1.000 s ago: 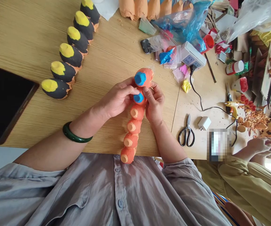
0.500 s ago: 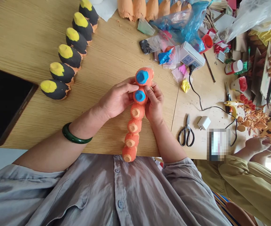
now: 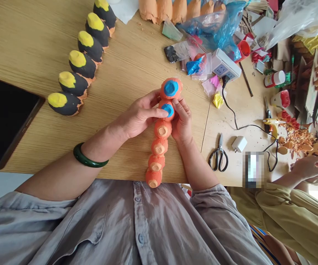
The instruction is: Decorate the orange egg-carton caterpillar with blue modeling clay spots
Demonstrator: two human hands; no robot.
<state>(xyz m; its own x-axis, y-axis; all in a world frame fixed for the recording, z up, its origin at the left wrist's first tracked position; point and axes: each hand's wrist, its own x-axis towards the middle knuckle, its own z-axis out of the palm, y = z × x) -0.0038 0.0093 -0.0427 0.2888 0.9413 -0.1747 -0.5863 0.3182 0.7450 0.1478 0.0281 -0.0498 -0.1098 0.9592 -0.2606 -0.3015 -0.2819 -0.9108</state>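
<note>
An egg-carton strip (image 3: 159,147) covered in orange clay runs from my hands down toward the table's front edge. Blue clay caps its two far bumps; the nearer bumps show bare, paler tips. My left hand (image 3: 143,114) grips the strip from the left, its thumb pressing on the edge of the second blue cap (image 3: 167,109). From the right, my right hand (image 3: 182,117) holds the strip, thumb at the joint between the two blue-capped bumps. Fingers of both hands are partly hidden behind the strip.
A black strip with yellow tips (image 3: 77,66) lies left, near a dark tablet (image 3: 6,121). Bags of coloured clay (image 3: 194,66), a power strip (image 3: 226,64), scissors (image 3: 219,154) and a white plug adapter (image 3: 239,144) lie right. Another person's hand (image 3: 309,167) is at the far right.
The strip has shifted slightly right. My left thumb has moved from the joint between the bumps down onto the second blue cap. The other person's hand has moved a little.
</note>
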